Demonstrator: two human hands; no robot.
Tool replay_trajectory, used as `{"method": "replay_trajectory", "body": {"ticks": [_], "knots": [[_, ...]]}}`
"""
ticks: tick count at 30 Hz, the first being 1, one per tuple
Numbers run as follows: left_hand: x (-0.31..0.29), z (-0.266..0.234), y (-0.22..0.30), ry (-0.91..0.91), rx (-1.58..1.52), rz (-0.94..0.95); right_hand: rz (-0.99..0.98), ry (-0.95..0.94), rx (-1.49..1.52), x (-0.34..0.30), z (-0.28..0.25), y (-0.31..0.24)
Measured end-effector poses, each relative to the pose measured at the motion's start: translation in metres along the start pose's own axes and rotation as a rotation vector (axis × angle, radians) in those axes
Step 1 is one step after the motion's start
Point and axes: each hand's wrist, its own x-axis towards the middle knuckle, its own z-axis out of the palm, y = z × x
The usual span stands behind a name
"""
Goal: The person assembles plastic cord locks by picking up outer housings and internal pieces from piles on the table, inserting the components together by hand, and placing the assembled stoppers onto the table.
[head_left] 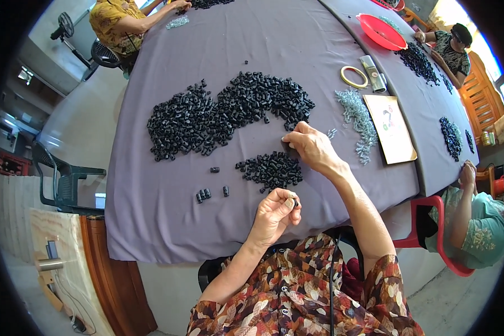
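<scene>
Small black tube piece (295,203) sits pinched in left hand (274,213) fingertips, near edge of grey cloth (168,218); right hand (311,147) presses curled onto small pile (270,169) just beyond.

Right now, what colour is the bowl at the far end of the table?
Red. The bowl shows best in the head view, on the grey cloth.

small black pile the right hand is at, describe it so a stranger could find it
Start at the grey-purple tablecloth and its big pile of black tubes sprawled across the middle. Nearer the person, just below that sprawl, lies the small pile, with the right hand resting at its upper right edge. It is far smaller and more compact than the big pile, and denser than the few loose tubes to its left.
</scene>
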Motion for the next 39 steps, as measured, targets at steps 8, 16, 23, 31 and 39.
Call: {"method": "replay_trajectory", "body": {"ticks": [8,16,23,31,39], "knots": [[0.0,0.003,0.0,-0.011,0.028,0.01,-0.026,0.114,0.041,-0.008,0.005,0.005],[0.0,0.005,-0.003,0.03,0.067,0.022,0.21,0.314,0.401,-0.046,-0.005,-0.007],[0.006,0.013,-0.007,0.082,0.161,-0.042,0.519,0.419,1.313,-0.096,-0.018,0.001],[0.027,0.027,-0.01,0.169,0.253,-0.05,0.567,0.437,1.449,-0.112,-0.025,-0.012],[0.039,0.029,-0.019,0.176,0.222,-0.024,0.587,0.294,1.333,-0.128,-0.012,-0.029]]}}
